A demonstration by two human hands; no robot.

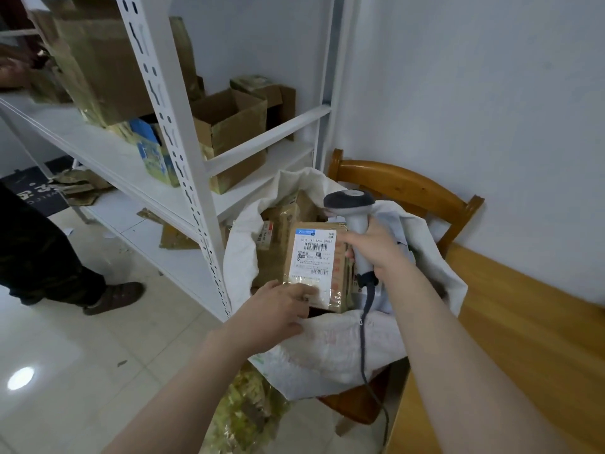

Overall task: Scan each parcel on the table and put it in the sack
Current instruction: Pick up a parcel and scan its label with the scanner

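Over the sack mouth: left grip pinching parcel by its near end, long axis toward the sack's far rim; right grip clenched round scanner alongside.

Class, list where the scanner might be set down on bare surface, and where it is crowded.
Free: the wooden table between the wall and the sack; the floor tiles beside the shelving. Crowded: the sack mouth, where the left hand holds a parcel and the right hand the scanner over other parcels.
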